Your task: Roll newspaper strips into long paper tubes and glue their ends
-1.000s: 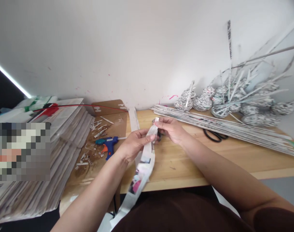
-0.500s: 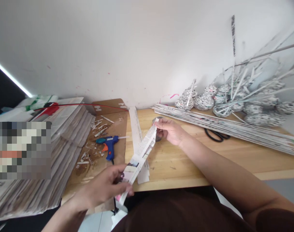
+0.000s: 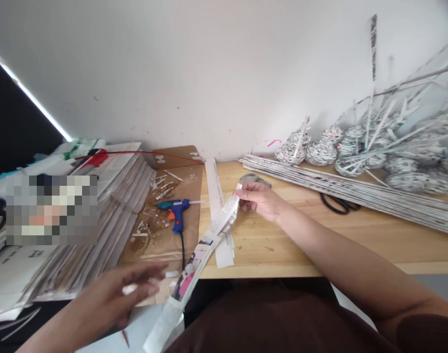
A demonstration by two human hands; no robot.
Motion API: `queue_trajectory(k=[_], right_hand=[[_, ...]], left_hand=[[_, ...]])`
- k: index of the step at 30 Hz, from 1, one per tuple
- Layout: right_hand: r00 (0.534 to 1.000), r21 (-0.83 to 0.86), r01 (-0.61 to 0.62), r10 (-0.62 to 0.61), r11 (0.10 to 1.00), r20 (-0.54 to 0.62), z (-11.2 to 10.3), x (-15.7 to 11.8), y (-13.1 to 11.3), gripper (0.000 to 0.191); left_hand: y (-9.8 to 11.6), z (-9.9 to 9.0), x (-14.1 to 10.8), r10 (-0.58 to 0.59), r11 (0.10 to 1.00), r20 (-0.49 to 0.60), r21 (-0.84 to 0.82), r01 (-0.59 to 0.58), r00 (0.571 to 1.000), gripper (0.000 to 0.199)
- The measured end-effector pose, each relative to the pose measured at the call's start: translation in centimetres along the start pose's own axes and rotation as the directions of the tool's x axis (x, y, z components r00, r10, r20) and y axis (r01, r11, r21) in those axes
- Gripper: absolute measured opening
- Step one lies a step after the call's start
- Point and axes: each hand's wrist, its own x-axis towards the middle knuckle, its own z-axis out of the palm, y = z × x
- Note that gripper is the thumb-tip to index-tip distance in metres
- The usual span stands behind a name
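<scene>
My right hand (image 3: pixel 259 201) pinches the upper end of a folded newspaper strip (image 3: pixel 216 225) between thumb and fingers. The strip slants down to the lower left, over the table's front edge, and shows printed text and pink patches. Off to the left of its lower part is my left hand (image 3: pixel 124 289), fingers apart, holding nothing and slightly blurred. Flat paper strips (image 3: pixel 213 181) lie on the table beneath the held one. Behind my right hand is a grey rounded object (image 3: pixel 260 179), partly hidden, whose kind I cannot make out.
A blue glue gun (image 3: pixel 177 215) lies on brown cardboard (image 3: pixel 190 181) among paper scraps. Tall newspaper stacks (image 3: pixel 117 196) stand at left. Rolled paper sticks (image 3: pixel 319 181) cross the right side, beside black scissor handles (image 3: pixel 339 203). Woven paper shapes (image 3: pixel 321 147) line the wall.
My left hand has let go of the strip and moved left and down, its fingers opening. More of the strip's lower end shows. My right hand keeps its pinch; the view has shifted slightly left.
</scene>
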Motion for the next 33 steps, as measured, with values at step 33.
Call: queue_trajectory(k=[33], right_hand=[[0.935,-0.995,-0.103,-0.341,0.004,-0.098,-3.0,0.8,-0.7,0.039]], left_hand=[[14.1,12.5,16.4,0.492,0.635,-0.004,-0.682,-0.362,0.87,0.03]])
